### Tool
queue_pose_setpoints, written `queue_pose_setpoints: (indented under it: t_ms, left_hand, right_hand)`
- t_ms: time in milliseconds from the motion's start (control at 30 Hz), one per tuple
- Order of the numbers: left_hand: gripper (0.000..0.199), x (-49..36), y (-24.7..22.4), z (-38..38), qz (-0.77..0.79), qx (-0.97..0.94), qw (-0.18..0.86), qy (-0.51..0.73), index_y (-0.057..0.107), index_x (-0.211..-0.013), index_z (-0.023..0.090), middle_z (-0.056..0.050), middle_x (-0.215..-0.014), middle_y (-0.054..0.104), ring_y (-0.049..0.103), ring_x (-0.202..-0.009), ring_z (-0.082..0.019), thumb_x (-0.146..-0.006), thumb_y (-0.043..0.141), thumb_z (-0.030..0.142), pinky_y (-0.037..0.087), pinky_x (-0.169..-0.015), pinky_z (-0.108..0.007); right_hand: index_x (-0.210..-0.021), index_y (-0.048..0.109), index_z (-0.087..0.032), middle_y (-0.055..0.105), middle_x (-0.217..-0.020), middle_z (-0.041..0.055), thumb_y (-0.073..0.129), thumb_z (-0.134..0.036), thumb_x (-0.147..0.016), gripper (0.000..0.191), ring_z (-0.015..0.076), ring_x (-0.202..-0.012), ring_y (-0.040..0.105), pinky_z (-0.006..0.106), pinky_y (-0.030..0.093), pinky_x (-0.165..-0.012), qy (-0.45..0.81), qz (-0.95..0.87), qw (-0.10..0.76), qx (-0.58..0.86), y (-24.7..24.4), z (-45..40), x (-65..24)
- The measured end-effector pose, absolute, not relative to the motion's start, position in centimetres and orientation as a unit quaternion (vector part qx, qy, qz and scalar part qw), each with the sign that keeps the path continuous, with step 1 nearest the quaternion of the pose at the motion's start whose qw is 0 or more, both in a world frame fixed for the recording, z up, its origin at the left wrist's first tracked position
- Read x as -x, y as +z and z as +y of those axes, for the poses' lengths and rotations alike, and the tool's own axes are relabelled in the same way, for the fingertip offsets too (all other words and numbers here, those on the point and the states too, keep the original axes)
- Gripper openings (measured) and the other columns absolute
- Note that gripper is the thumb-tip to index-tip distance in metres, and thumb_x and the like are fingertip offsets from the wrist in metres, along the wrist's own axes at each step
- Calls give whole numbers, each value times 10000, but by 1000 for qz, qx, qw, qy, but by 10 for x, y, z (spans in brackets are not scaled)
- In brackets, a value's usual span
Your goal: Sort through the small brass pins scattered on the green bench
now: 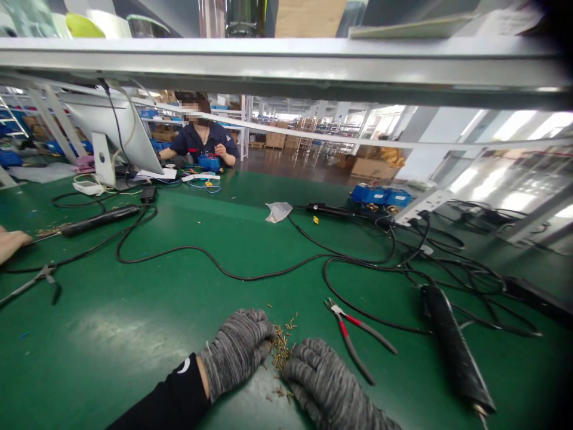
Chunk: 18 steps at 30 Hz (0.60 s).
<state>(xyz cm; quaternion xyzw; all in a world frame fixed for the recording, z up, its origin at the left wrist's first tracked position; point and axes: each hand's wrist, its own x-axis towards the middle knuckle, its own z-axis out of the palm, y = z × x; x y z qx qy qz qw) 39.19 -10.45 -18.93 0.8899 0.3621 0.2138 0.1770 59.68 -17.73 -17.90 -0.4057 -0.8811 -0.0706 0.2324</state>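
A small heap of brass-coloured screws point(280, 349) lies on the green tabletop, with a few loose ones scattered around it. My left hand point(242, 346), in a grey knitted glove, rests at the heap's left side with its fingers curled together. From the right, my right hand point(324, 382), gloved alike, touches the heap with bent fingers. Whatever sits between the fingertips of either hand is hidden. Diagonal cutters point(353, 331) with red and grey handles lie spread just right of my right hand.
A black electric screwdriver point(454, 346) lies at right among tangled cables point(470, 275). Another person's bare hand point(13, 243) is at the left edge, near a second screwdriver point(101, 220). A co-worker point(203, 140) sits across the table. A shelf point(286, 63) spans overhead.
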Motion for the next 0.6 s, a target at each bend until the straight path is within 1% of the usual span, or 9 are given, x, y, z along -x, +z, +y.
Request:
queue_pose_setpoints:
  t_ms: [67,200,267,333,433,500,567,600]
  left_hand:
    - [194,-392,-192,-105,361,-890,166,222,641,-932,209,-36,-930,645,582,-909,-184,-828,477,229,482,-855,-373]
    - [197,-390,-187,-109,330,-893,138,273,631,-950,228,-23,-958,660,591,-929,-170,-853,460,243,479,-883,-356]
    - [212,-388,-179,-113,289,-900,135,298,615,-989,245,-8,-988,664,585,-972,-152,-875,436,263,457,-925,-328]
    - [242,-387,-173,-118,235,-920,139,280,608,-1013,270,4,-998,665,577,-991,-128,-897,397,301,442,-938,-284]
    - [255,-390,-176,-120,174,-951,128,223,627,-991,330,30,-962,671,586,-932,-110,-897,391,354,459,-883,-232]
    - [246,-395,-187,-118,162,-958,102,213,636,-980,364,45,-933,676,595,-869,-110,-885,409,360,479,-822,-219]
    - [253,-401,-200,-111,155,-959,79,223,644,-979,373,41,-904,683,598,-828,-123,-877,413,353,493,-772,-230]
    - [257,-402,-206,-107,150,-959,70,230,647,-979,374,37,-890,685,599,-815,-132,-873,413,358,497,-758,-241]
  right_hand:
    - [-946,612,-236,640,-881,43,338,-239,-932,274,207,-790,589,345,509,-733,-72,-882,223,408,-179,-176,-596]
    - [-947,618,-244,637,-862,29,416,-217,-898,209,188,-780,587,318,505,-754,-38,-873,249,417,-181,-175,-596]
    - [-993,607,-246,635,-886,32,446,-217,-889,194,186,-808,587,305,502,-758,-37,-868,261,420,-181,-175,-597]
    - [-1012,598,-240,632,-901,46,457,-232,-890,187,195,-829,586,309,498,-763,-59,-858,274,431,-179,-175,-597]
    - [-968,592,-228,629,-860,47,425,-252,-909,178,197,-794,585,324,492,-753,-85,-830,311,456,-173,-175,-598]
    - [-973,579,-222,626,-833,37,366,-262,-937,219,186,-764,583,319,489,-721,-80,-812,337,469,-169,-174,-597]
    - [-1019,564,-211,631,-846,43,301,-323,-965,290,190,-768,585,323,489,-703,-88,-811,352,459,-174,-170,-595]
    - [-1059,553,-200,635,-874,53,291,-392,-969,338,199,-788,586,329,492,-706,-90,-825,336,445,-180,-167,-594]
